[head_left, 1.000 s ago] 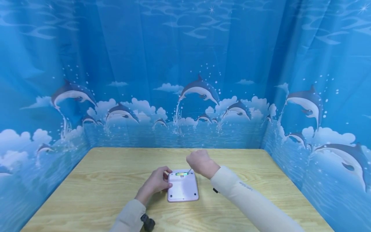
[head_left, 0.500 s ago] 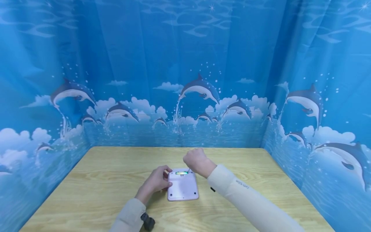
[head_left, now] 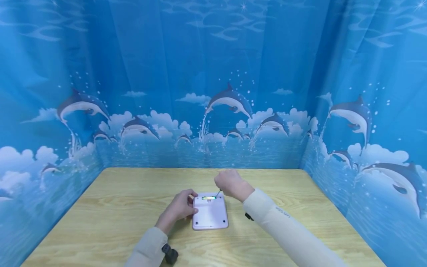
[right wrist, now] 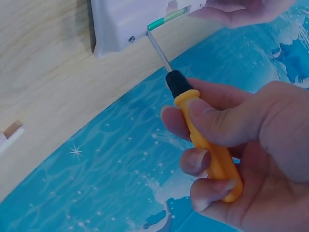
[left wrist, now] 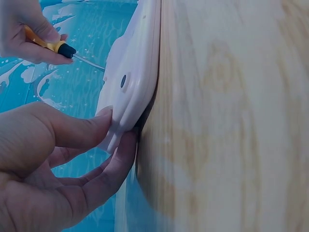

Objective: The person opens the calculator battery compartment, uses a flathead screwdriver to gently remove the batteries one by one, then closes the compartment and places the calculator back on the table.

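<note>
A flat, square, pinkish-white device (head_left: 210,215) lies on the wooden table with dark round spots near its corners. Along its far edge is an open slot holding a green battery (head_left: 208,198). My left hand (head_left: 181,205) pinches the device's left edge, thumb on top and fingers at the underside (left wrist: 72,154). In my right hand (head_left: 231,183) is a screwdriver (right wrist: 207,140) with a yellow and black handle, fingers wrapped round the handle (right wrist: 231,140). Its thin metal shaft slants down to the end of the slot, tip right beside the green battery.
The wood-grain table (head_left: 133,193) reaches back to a blue curtain (head_left: 200,74) printed with dolphins, which also hangs on both sides. In the right wrist view, a small pale and brown object (right wrist: 12,133) lies on the table at the left edge. Dark wrist cameras (head_left: 170,254) sit at the cuffs.
My right hand with the screwdriver shifted slightly left, then back to the right. The left hand keeps its hold and the device stays in place.
</note>
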A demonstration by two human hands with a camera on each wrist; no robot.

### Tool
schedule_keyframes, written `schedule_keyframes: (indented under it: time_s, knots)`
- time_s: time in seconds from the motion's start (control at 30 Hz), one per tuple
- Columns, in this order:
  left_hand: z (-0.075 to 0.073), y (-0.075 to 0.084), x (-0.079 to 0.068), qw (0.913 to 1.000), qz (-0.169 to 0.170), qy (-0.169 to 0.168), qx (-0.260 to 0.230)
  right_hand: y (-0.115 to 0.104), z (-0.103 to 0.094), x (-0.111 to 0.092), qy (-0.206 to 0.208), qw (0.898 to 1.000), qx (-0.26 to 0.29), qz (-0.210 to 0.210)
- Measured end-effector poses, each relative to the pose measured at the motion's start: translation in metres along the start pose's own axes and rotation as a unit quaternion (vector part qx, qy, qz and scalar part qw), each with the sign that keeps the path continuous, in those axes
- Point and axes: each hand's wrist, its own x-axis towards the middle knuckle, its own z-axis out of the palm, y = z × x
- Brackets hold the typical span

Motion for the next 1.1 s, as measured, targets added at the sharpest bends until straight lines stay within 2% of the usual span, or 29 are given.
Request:
schedule_keyframes:
  time_s: [0.3, 0.43, 0.57, 0.77, 0.93, 1.1]
  knots:
    - [-0.001, 0.001, 0.000, 0.9999, -0.001, 0.007, 0.009, 0.012, 0.009, -0.006, 0.005, 0.997, 0.075, 0.002]
    - [-0.001, 0.001, 0.000, 1.0000, -0.005, 0.002, 0.005, 0.019, 0.019, -0.009, 0.009, 0.991, 0.136, 0.003]
    - [-0.001, 0.001, 0.000, 1.0000, 0.000, 0.001, 0.008, 0.030, 0.033, -0.012, 0.010, 0.976, 0.217, 0.015]
    - [-0.002, 0.001, 0.000, 0.9998, 0.001, 0.005, 0.019, 0.041, 0.053, -0.014, 0.011, 0.944, 0.330, 0.023]
    - [0.000, 0.002, 0.000, 0.9997, -0.006, 0.006, 0.022, 0.045, 0.060, -0.017, 0.009, 0.928, 0.373, 0.018]
    - [0.001, 0.001, 0.001, 0.9997, -0.008, 0.008, 0.022, 0.048, 0.067, -0.017, 0.011, 0.917, 0.398, 0.017]
